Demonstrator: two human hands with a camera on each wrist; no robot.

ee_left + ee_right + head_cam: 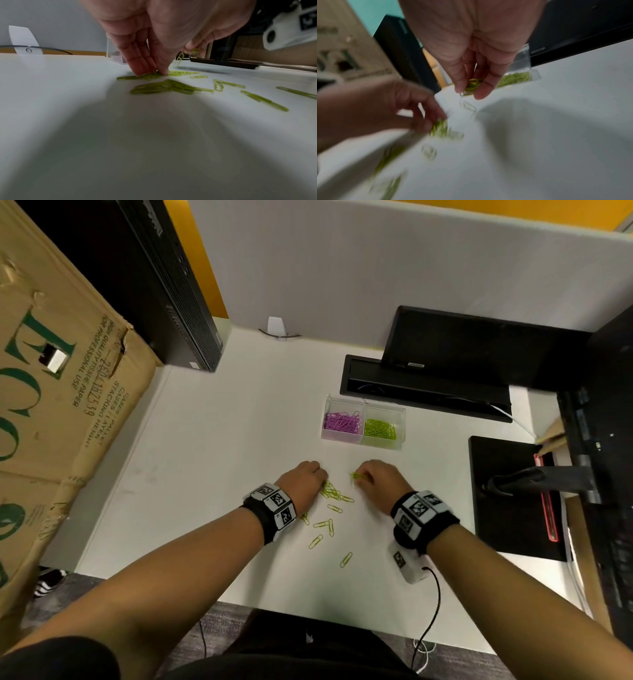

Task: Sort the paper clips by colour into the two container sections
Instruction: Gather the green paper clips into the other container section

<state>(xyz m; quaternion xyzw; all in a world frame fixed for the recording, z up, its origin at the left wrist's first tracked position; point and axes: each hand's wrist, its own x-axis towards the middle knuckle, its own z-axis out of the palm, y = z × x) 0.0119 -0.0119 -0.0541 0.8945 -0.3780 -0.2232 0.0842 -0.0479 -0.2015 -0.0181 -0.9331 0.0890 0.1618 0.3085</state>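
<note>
A clear two-section container (363, 440) stands on the white desk, with pink clips (342, 422) in its left section and green clips (379, 429) in its right. Several loose green clips (331, 493) lie scattered in front of it, seen close up as a green clip pile (164, 86) in the left wrist view. My left hand (303, 479) reaches down onto the pile, its fingertips (145, 67) pinching clips against the desk. My right hand (376, 477) hovers just right of the pile and holds a bunch of green clips (471, 85) between thumb and fingers.
A large cardboard box (58, 392) fills the left side. A black computer tower (164, 278) stands at the back left, a black cable tray (424, 388) behind the container, and a monitor base (510, 494) at the right. A grey partition (342, 268) closes the back.
</note>
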